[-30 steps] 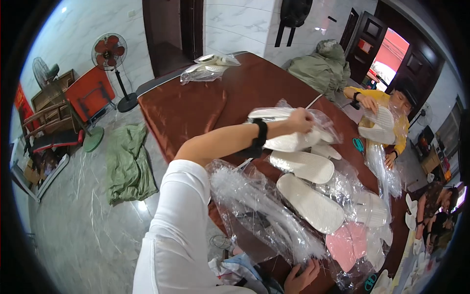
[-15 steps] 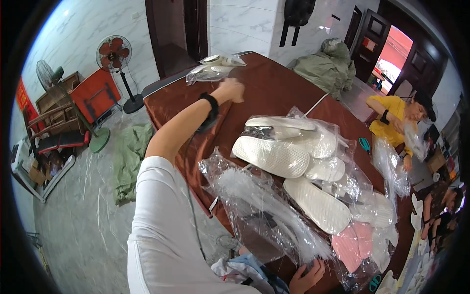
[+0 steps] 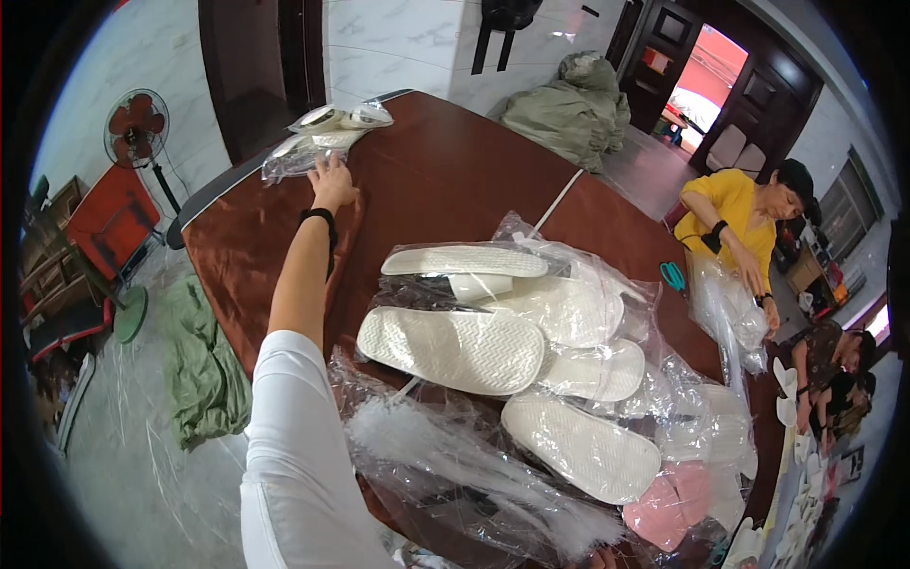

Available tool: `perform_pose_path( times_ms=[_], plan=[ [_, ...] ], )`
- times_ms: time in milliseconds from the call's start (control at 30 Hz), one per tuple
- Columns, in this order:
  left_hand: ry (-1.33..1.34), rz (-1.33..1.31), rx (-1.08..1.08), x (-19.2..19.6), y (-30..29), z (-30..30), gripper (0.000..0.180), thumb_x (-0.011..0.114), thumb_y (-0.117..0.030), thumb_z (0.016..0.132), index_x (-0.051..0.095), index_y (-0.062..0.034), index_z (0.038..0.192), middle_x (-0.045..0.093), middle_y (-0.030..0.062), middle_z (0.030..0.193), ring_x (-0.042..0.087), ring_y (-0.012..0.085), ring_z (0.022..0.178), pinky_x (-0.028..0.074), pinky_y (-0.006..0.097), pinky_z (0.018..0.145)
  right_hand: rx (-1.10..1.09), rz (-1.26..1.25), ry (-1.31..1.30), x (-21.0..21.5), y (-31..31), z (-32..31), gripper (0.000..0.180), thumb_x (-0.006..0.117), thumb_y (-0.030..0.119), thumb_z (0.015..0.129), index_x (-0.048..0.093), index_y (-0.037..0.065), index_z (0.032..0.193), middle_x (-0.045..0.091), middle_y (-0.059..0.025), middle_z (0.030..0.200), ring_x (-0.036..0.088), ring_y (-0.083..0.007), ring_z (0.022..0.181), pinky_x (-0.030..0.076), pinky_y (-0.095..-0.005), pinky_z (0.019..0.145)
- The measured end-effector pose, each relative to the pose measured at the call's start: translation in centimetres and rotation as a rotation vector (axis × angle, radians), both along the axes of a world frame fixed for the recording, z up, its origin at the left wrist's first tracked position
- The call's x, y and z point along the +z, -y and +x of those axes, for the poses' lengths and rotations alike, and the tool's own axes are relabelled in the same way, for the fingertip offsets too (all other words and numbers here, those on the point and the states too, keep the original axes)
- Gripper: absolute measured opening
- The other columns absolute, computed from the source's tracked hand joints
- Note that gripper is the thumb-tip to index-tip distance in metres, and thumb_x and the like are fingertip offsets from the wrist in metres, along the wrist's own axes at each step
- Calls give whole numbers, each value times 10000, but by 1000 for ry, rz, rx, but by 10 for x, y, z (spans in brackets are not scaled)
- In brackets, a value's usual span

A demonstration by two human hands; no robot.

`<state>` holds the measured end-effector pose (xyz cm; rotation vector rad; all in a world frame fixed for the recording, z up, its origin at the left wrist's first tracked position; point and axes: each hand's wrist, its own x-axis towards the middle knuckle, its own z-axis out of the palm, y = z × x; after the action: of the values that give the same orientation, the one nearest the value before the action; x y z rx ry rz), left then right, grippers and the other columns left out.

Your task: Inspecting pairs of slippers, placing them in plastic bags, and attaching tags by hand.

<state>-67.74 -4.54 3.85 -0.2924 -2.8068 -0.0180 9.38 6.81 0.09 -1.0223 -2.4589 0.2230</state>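
Left hand (image 3: 332, 185) at full reach, palm down, fingers parted and loosely open; nothing gripped; fingertips at the near edge of a clear bag of white slippers (image 3: 332, 137) lying just beyond them, contact or a hair short of it, cannot tell; black wristband (image 3: 327, 224) behind the hand. Right hand (image 3: 605, 558) far behind and to the right, only a sliver at the lower edge; how far open, or whether it holds anything, cannot tell.

Lettering on the bagged goods too small and glossed by plastic to make out.

Surface: table (image 3: 441, 156) under a shiny brown-red cloth; nearer than the left hand and to its right, a heap of bagged white slippers (image 3: 450, 351), some soles up; beyond the heap, farther right, a pink pair (image 3: 668, 507); back toward the wearer, loose clear plastic bags (image 3: 445, 474); well right of the hand, teal-handled scissors (image 3: 673, 276).

Room: left of the hand, a standing fan (image 3: 136, 128) and, lower, a green sack (image 3: 204, 365) on grey floor (image 3: 152, 493); ahead and right, bulging green sacks (image 3: 569, 114); far right, a person in yellow (image 3: 725, 213) bent over clear plastic.
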Motion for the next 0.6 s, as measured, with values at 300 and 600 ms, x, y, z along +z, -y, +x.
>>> perform_pose_path(
  times_ms=[300,600],
  plan=[
    [70,375,-607,25,-65,70,672,671,-496,762,551,16,1179,506,202,1286,437,393,1209,362,487,997,39,44,-21,7,0,-2,399,601,150,854,515,-53,1186,494,-245,1219,460,-420,1121,347,-497,965],
    [708,425,-981,89,-60,242,553,658,-463,830,641,13,1110,662,156,1011,632,242,857,500,345,769,102,55,-93,-2,-3,8,324,587,152,869,555,-23,1140,505,-246,1204,465,-419,1123,354,-498,963]
  ],
)
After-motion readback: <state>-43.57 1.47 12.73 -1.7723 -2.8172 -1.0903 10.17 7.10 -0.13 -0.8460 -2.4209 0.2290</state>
